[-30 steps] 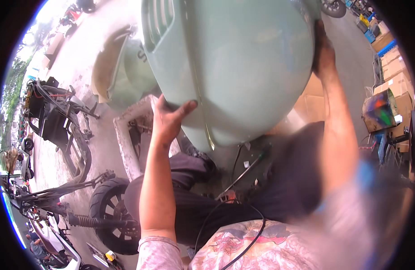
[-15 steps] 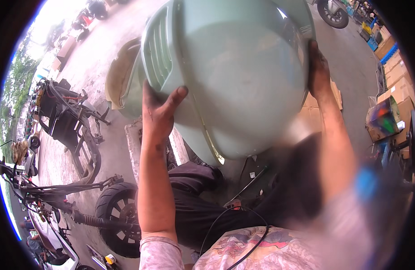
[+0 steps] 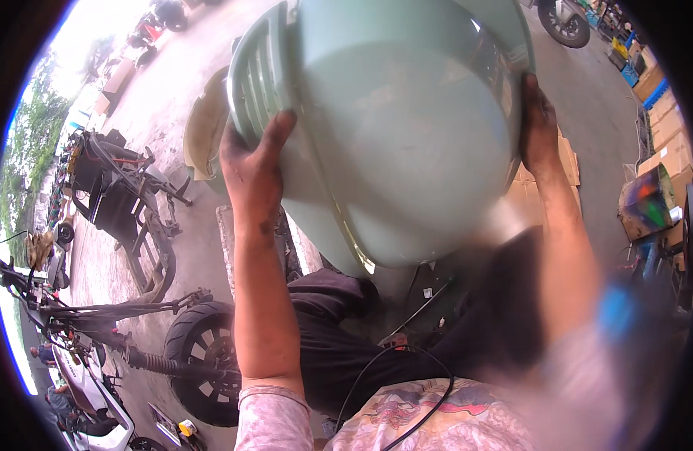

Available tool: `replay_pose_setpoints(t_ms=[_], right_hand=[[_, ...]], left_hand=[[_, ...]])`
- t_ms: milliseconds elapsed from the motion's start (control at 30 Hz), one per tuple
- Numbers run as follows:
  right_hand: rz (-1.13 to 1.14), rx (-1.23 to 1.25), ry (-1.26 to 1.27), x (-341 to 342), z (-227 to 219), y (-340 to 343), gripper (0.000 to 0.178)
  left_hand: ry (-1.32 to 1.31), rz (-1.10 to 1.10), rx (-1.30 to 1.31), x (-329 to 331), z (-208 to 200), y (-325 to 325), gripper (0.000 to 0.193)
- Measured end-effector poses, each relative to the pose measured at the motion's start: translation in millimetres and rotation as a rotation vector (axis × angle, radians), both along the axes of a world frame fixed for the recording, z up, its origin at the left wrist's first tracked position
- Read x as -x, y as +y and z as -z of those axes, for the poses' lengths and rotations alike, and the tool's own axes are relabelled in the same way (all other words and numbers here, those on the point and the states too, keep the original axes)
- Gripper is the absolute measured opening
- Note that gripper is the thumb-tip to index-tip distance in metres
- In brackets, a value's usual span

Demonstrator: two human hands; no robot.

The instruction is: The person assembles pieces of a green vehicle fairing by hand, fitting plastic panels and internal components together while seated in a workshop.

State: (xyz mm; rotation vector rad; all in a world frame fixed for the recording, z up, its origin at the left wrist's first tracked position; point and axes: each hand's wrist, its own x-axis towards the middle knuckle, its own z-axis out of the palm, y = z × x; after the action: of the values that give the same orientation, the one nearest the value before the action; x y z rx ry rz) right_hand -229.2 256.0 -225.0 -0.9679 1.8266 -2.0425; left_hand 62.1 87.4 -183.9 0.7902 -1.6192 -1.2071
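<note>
Before me I hold up a large, glossy pale green scooter body panel (image 3: 414, 150), with slatted vents along its left side and a rounded bulge in the middle. My left hand (image 3: 252, 165) grips its left edge just below the vents, thumb lying over the front face. On the opposite edge, my right hand (image 3: 539, 131) is closed around the rim, its fingertips partly hidden behind it. Behind the panel's left side shows a curved beige piece (image 3: 205, 131); whether it joins the panel I cannot tell.
To the left stand a stripped scooter frame (image 3: 128, 203) and a black-tyred wheel (image 3: 203, 361) with a shock absorber. A white scooter (image 3: 98, 398) is at lower left. Cardboard boxes (image 3: 671, 154) and a paint-stained box (image 3: 647, 201) line the right. A black cable (image 3: 354, 383) crosses my shirt.
My left hand has shifted a little left and up, staying on the panel's left edge. The panel has turned slightly, and the surroundings have slid somewhat to the right in view.
</note>
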Motion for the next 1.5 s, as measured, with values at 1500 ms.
replay_pose_setpoints(t_ms=[1500], right_hand=[[-0.021, -0.117, 0.137, 19.9, 14.1, 11.4, 0.059]], left_hand=[[0.067, 0.076, -0.069, -11.1, 8.5, 13.7, 0.049]])
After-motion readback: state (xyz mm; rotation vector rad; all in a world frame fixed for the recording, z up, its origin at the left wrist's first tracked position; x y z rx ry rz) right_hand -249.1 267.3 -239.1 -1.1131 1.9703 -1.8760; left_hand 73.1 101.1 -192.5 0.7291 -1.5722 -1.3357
